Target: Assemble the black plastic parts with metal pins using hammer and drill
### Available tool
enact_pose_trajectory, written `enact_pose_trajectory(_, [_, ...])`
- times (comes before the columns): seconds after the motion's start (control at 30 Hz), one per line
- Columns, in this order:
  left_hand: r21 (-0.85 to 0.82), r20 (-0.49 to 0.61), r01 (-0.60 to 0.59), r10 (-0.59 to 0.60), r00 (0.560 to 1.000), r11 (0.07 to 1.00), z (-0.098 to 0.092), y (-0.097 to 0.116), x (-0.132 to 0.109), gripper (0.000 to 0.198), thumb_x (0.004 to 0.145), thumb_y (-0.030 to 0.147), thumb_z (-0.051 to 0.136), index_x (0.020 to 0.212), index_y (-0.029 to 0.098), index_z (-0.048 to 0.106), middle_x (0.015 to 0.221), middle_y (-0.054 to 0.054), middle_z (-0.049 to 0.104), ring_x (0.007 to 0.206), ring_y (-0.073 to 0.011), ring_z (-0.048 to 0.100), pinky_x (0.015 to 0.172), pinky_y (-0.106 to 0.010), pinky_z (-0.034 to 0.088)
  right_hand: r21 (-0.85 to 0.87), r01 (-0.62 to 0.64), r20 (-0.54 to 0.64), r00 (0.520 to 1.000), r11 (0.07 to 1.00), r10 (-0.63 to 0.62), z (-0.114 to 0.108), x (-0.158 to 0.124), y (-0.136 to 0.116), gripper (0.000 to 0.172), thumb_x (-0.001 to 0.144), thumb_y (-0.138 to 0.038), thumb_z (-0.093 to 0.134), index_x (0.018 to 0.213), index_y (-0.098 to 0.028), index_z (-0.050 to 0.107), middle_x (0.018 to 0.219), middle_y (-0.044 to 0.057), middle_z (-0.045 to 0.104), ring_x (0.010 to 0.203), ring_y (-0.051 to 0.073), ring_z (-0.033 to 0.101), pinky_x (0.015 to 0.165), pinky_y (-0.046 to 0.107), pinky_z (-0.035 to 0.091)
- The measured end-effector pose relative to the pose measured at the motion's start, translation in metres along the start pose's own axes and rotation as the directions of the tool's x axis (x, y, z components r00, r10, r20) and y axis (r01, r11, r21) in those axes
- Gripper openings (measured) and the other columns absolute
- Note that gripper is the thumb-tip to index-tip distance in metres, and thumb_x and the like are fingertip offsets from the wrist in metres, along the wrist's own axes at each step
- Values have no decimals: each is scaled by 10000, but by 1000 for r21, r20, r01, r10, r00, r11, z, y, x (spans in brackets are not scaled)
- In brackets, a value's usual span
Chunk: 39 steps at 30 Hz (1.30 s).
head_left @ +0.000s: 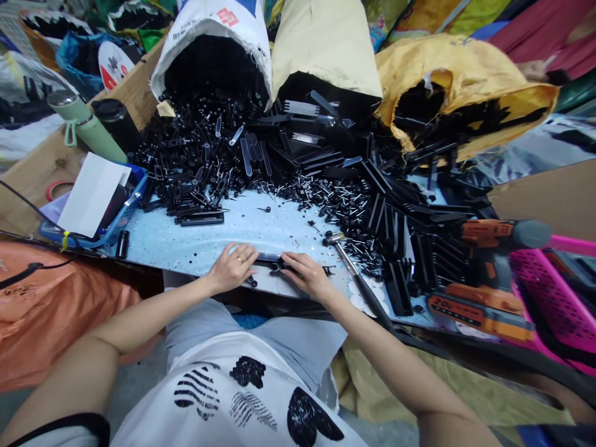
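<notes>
My left hand point(233, 266), with a ring on one finger, rests at the near edge of the pale blue work table point(195, 239); its fingers press on one end of a long black plastic strip point(269, 257). My right hand point(305, 273) closes its fingers on the other end of that strip and on a small black piece beside it. A hammer point(347, 264) lies just right of my right hand, head toward the table's middle. Behind the hands spreads a big heap of black plastic parts point(223, 149) and small pins.
Three open sacks point(214, 49) spill black parts at the back. A blue basket point(112, 211) with white card sits left, beside a green bottle point(86, 127) and black flask. An orange cordless drill point(484, 239) and pink crate point(554, 292) lie right. Orange cloth is at my left.
</notes>
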<state>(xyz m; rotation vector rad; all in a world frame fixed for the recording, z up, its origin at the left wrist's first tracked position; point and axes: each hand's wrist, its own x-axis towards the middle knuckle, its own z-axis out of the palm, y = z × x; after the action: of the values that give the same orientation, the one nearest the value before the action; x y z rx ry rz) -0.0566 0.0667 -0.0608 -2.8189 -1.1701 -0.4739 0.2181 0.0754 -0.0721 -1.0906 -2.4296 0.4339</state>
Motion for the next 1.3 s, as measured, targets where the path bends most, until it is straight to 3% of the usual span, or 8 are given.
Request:
enact_pose_trajectory(0.13, [-43,112,-158,162,980,986,12,7,18,500,904,372,473,1301,71,440,1341,-211,467,1190,-289,480,968,-425,358,3,17,47,999,1000,-18,-1,-4,14,409,876,-403,522,1257,-255,525,1269,124,504,1077,213,534,888,416,475])
enact_pose_trajectory(0.33, [-58,120,-234,240,963,970,12,0,23,499,924,390,418,1293,54,434,1281,-218,509,1110,-270,529,889,-378,398,68,66,119,990,995,-74,-2,0,27,458,879,-442,504,1291,-241,504,1078,99,573,959,181,566,822,337,487])
enact_pose_trajectory(0.53, [-34,136,-249,252,958,968,9,-1,21,503,931,398,396,1304,62,427,1319,-205,482,1123,-253,515,896,-360,380,-31,263,214,944,964,-250,-5,3,41,457,922,-449,414,1286,-186,502,957,92,619,849,159,565,768,281,453])
enact_pose_trajectory(0.7, [-4,217,-67,66,974,998,0,6,41,506,919,448,410,1247,72,497,1130,-168,614,1000,-251,570,754,-323,408,-353,34,142,990,935,18,-16,6,39,596,846,-656,381,893,-124,647,755,99,614,687,170,557,614,253,367])
enact_pose_trajectory(0.8, [-64,318,99,-73,945,993,-12,4,56,485,958,447,286,965,137,658,894,-102,686,881,-220,615,670,-285,394,-341,14,169,985,940,46,-25,5,30,663,854,-693,277,680,-139,596,635,75,582,591,144,525,553,239,291])
enact_pose_trajectory(0.97, [-130,383,171,-110,917,977,-25,0,64,531,973,421,246,820,171,689,849,-75,711,790,-179,650,636,-257,385,-265,12,258,964,964,59,-40,1,-5,677,884,-670,171,711,-158,578,647,60,598,584,140,536,552,237,283])
enact_pose_trajectory(1.13, [40,344,298,-293,892,954,-23,12,66,602,964,455,240,854,87,704,839,-166,704,795,-240,667,654,-297,428,-531,-136,255,916,836,311,-47,17,-47,572,870,-652,313,872,-152,590,744,103,623,641,197,565,559,265,280])
enact_pose_trajectory(1.3, [7,355,326,-307,883,946,-27,24,68,617,959,475,239,844,94,710,823,-167,705,773,-239,673,671,-304,451,-553,96,262,963,828,63,-48,41,-57,484,814,-577,510,958,-118,566,912,158,595,860,270,524,691,333,325])
